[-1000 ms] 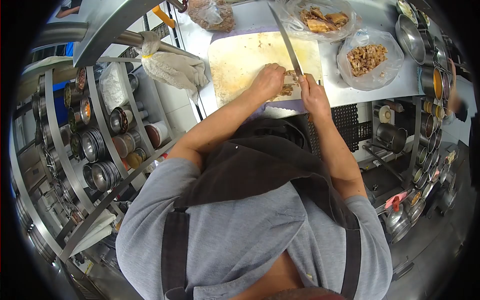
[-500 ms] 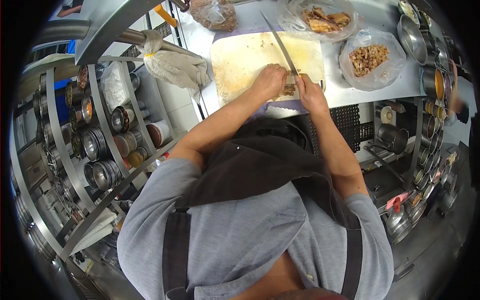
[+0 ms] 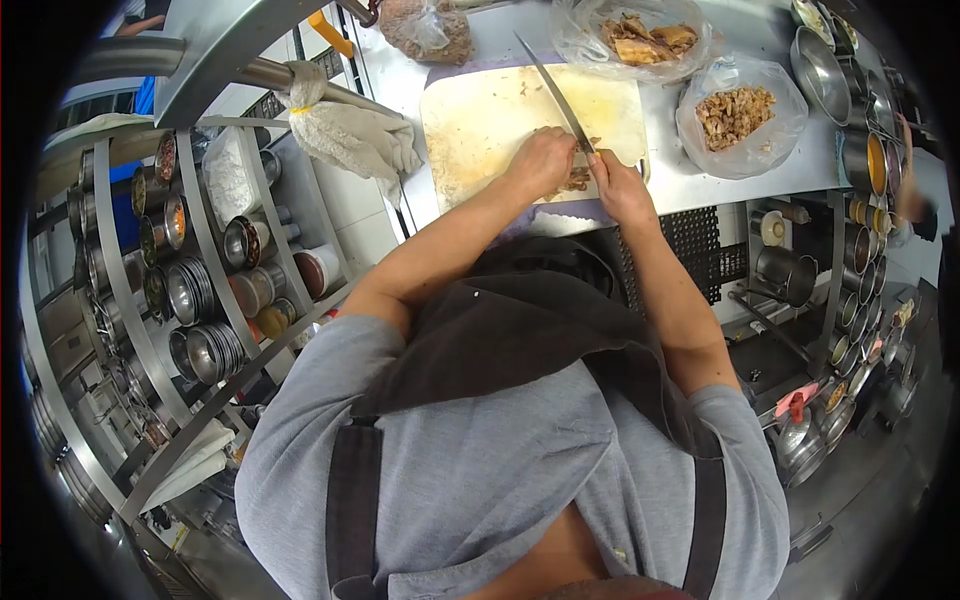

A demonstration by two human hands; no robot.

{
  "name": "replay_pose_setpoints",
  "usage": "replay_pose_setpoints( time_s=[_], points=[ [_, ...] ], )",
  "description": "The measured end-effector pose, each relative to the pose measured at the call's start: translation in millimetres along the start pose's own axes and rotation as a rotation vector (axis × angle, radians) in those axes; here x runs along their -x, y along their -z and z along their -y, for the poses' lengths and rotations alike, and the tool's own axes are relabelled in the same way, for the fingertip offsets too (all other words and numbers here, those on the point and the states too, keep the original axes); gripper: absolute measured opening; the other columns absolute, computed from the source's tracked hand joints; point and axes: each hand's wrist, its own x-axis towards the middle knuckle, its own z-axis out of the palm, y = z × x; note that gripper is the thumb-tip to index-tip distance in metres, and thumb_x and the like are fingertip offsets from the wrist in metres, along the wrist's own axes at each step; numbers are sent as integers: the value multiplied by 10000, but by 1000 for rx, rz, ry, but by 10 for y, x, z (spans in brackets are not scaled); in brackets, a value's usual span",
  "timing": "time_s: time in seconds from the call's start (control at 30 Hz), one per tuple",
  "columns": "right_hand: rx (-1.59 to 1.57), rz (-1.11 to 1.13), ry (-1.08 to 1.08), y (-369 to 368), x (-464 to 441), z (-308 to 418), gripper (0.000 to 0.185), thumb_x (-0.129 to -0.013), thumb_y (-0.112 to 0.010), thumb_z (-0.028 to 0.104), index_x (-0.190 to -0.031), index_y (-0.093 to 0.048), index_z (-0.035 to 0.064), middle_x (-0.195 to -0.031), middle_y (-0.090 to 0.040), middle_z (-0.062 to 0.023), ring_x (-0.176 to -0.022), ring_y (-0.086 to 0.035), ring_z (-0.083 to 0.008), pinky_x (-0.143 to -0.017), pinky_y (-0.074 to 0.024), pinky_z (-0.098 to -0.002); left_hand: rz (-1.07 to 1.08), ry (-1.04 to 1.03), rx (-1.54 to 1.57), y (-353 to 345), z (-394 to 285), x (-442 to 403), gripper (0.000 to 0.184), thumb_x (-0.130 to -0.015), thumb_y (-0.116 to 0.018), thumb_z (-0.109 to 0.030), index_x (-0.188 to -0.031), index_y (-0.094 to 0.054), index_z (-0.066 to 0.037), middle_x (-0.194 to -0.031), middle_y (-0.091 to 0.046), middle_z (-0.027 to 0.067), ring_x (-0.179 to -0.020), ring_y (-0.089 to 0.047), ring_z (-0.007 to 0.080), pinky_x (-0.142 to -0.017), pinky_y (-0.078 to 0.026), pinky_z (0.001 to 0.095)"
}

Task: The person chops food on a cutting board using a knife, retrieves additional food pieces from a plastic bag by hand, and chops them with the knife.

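Note:
My right hand (image 3: 622,187) is wrapped round the handle of a long knife (image 3: 555,94), whose blade points up and to the left over the cutting board (image 3: 470,130). Close against the blade's left side, my left hand (image 3: 545,160) is closed with its fingers curled down on the board; what is under them is mostly hidden. Small brown cut pieces (image 3: 577,180) lie between my hands near the board's front edge. A few crumbs are scattered toward the back of the board.
Behind the board is an open bag of large brown pieces (image 3: 650,42); right of it, a bag of diced pieces (image 3: 735,118). A tied bag (image 3: 425,30) stands back left. A cloth (image 3: 350,140) hangs on a rail beside shelves of metal bowls (image 3: 213,352). Metal bowl (image 3: 822,78) at right.
The knife's tip has swung left and its blade has shifted slightly left and down. My right hand has moved a little with it. My left hand has stayed nearly in place.

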Motion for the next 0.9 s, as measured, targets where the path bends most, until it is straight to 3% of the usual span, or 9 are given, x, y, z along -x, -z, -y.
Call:
replay_pose_setpoints(
  time_s=[0.17,0.43,0.5,0.9],
  points=[
    [-181,-34,-139,233,223,104,324,-1009,-473,364,-1069,-599,71,-848,-652,-280,-856,-606,-494,-714,-464,-553,-22,-57,52,121,-11,29,113,-774,-630,-38,-874,-667,-1,-829,-636,163,-817,-608,364,-766,-502,447],
    [-135,-29,-152,174,426,24,314,-1012,-476,341,-1101,-603,69,-832,-645,-295,-846,-608,-500,-695,-465,-558,76,-88,-94,254,-329,335,205,-769,-689,-112,-936,-635,-7,-900,-606,143,-877,-569,333,-792,-490,424],
    [-51,-87,-35,115,506,50,315,-1010,-480,334,-1101,-601,58,-830,-643,-296,-835,-613,-496,-697,-469,-559,-13,-52,-48,154,-246,322,236,-756,-711,-127,-939,-621,-7,-899,-595,147,-883,-558,337,-802,-484,427],
    [-144,-146,76,303,478,443,306,-1006,-491,313,-1049,-573,22,-744,-631,-278,-742,-608,-491,-633,-453,-566,8,-9,-70,223,-237,293,194,-740,-687,-72,-899,-606,3,-880,-605,174,-881,-567,355,-797,-484,431]
  ],
)
